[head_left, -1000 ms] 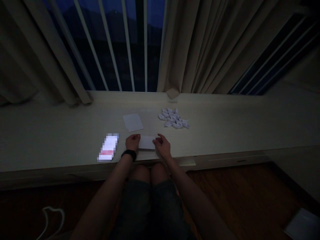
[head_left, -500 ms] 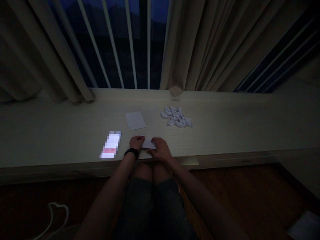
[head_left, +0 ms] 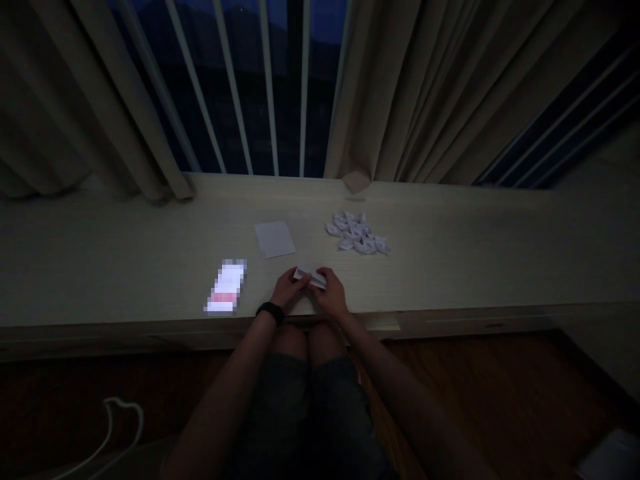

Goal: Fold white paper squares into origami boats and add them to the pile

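Note:
A small folded sheet of white paper (head_left: 316, 279) is held between my two hands, just above the near part of the pale sill. My left hand (head_left: 289, 289), with a dark band on its wrist, pinches the paper's left end. On the other end, my right hand (head_left: 331, 293) is closed around the right side. Beyond my hands lies a stack of white paper sheets (head_left: 275, 239). Several folded white paper boats (head_left: 357, 233) sit grouped to the right of that stack.
The long sill (head_left: 475, 260) runs across the view, its front edge just before my knees. A lit phone (head_left: 226, 287), its screen blurred, lies left of my hands. Curtains (head_left: 415, 87) and a barred window stand behind. A white cable (head_left: 141, 420) hangs at lower left.
The paper has gone from lying flat near the sill to being raised and tilted, with a fold showing. Both hands have drawn closer together around it. The view has shifted slightly.

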`<state>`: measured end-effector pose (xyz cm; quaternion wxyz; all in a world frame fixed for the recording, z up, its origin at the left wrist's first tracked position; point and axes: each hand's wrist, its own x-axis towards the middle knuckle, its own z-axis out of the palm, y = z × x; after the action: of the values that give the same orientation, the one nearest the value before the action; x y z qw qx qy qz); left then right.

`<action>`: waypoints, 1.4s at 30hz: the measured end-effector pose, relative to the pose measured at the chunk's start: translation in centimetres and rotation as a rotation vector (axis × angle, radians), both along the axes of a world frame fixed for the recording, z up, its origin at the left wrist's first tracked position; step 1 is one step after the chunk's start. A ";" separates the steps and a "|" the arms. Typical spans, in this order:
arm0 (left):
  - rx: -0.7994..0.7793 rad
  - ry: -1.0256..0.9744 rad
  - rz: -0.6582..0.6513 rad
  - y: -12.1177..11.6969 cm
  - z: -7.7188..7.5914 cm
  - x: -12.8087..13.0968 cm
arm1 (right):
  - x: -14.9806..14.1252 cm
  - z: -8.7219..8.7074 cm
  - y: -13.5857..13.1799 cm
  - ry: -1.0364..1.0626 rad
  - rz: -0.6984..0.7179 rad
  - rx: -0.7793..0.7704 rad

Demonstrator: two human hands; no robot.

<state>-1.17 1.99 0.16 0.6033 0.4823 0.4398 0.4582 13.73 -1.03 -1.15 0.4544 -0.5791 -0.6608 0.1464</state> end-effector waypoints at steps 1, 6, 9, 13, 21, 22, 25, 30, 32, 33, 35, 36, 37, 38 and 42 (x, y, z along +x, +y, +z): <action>0.032 0.033 -0.025 0.1 -0.1 0.0 | 0.0 0.0 0.0 0.008 0.005 0.003; 0.079 0.054 -0.063 0.5 -0.7 0.1 | 0.0 0.0 -0.2 0.026 0.011 0.005; 0.094 0.066 -0.030 0.6 -0.7 0.4 | 0.0 0.1 -0.2 0.027 0.006 -0.003; 0.116 0.134 -0.014 0.6 -0.7 0.7 | 0.0 0.0 -0.2 0.018 0.028 0.021; 0.066 0.077 0.041 0.6 -1.3 0.1 | -0.3 -0.3 -0.2 -0.023 0.039 0.080; 0.027 0.014 0.061 0.6 -1.4 -0.1 | -0.3 -0.2 -0.2 -0.019 0.046 0.094; -0.081 -0.182 0.151 0.5 -1.3 -0.6 | -0.1 -0.3 0.0 0.043 0.076 0.088; -0.161 -0.225 0.117 0.4 -1.1 -1.4 | 1.1 -1.1 0.9 0.229 0.088 -0.057; -0.171 -0.168 0.049 0.5 -1.1 -1.6 | 1.4 -1.5 1.3 0.280 0.116 -0.086; -0.175 -0.139 0.015 0.5 -1.1 -1.7 | 1.6 -1.6 1.4 0.308 0.139 -0.092; -0.187 -0.086 -0.047 0.6 -1.1 -1.8 | 1.9 -1.7 1.5 0.380 0.186 -0.108; -0.195 -0.060 -0.068 0.7 -1.1 -1.8 | 2.1 -1.7 1.6 0.414 0.205 -0.124; -0.200 -0.033 -0.083 0.8 -1.0 -1.8 | 2.3 -1.7 1.5 0.440 0.221 -0.144; -0.202 -0.007 -0.097 0.8 -0.9 -1.7 | 2.6 -1.6 1.5 0.458 0.234 -0.169; -0.188 0.010 -0.120 0.8 -0.3 -1.5 | 3.8 -1.3 1.5 0.496 0.282 -0.276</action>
<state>-2.64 2.81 -0.17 0.6699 0.4512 0.4544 0.3756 17.55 0.46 -2.41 0.4939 -0.4848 -0.5775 0.4331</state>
